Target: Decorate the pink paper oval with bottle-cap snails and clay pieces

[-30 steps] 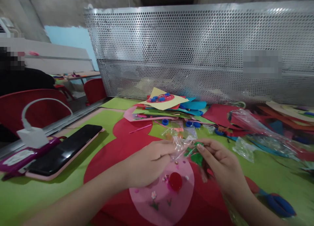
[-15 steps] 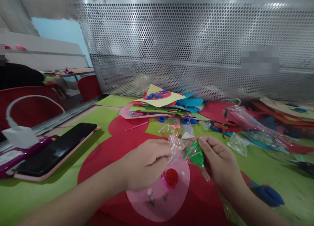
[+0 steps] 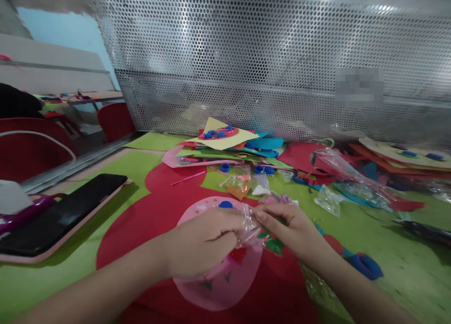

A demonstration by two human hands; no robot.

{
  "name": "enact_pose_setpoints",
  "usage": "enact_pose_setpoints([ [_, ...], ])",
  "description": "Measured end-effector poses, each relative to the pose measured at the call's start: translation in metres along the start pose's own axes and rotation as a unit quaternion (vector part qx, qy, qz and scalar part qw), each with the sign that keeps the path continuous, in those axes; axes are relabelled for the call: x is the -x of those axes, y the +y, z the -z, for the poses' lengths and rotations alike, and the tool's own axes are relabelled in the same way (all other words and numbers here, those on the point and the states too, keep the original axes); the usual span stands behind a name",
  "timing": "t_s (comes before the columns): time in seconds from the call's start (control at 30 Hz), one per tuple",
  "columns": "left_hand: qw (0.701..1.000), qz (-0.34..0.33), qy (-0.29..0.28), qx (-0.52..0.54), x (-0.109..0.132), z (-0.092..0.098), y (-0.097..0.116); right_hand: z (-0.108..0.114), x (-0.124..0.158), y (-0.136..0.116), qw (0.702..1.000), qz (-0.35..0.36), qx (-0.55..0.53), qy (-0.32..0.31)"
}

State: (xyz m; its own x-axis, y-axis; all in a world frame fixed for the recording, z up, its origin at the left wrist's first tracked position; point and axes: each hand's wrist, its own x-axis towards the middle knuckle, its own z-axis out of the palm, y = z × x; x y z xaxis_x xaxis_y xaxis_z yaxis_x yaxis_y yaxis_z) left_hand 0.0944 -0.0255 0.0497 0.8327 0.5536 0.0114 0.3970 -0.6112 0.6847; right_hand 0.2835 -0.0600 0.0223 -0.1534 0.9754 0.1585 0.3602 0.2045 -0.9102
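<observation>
Clear crinkly plastic bag with green pieces (image 3: 248,228) gripped at both ends: left hand (image 3: 207,239) closed on it, right hand (image 3: 289,225) pinching it, above pink paper oval (image 3: 225,299) on red paper cutout (image 3: 130,242). Left hand blocks part of oval. Lime-green worktop (image 3: 416,291) around: glossy black phone (image 3: 63,216) left, multicoloured paper stack (image 3: 229,142) behind, rolled blue ring (image 3: 366,266) right.

Clr bag (image 3: 247,229) w/ grn pcs (image 3: 275,245)

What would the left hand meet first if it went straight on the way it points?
Beyond the clear plastic bag it holds, the left hand would probably meet the right hand first; depth is hard to judge in this single view.
</observation>
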Motion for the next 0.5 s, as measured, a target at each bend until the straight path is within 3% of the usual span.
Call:
enact_pose_setpoints([
  [0.17, 1.000, 0.000, -0.015, -0.005, 0.0002, -0.0019, -0.0010, -0.0033, -0.0006, 0.0045, 0.999, -0.023, -0.035, -0.009],
  [0.33, 0.999, 0.037, -0.033, 0.002, -0.0017, 0.0025, -0.0005, -0.0049, -0.0002, 0.0003, 0.999, 0.038, -0.024, 0.023],
  [0.5, 0.998, 0.030, -0.050, -0.015, -0.0014, 0.0037, -0.0015, -0.0053, 0.0009, 0.0031, 0.999, 0.025, -0.007, 0.036],
])
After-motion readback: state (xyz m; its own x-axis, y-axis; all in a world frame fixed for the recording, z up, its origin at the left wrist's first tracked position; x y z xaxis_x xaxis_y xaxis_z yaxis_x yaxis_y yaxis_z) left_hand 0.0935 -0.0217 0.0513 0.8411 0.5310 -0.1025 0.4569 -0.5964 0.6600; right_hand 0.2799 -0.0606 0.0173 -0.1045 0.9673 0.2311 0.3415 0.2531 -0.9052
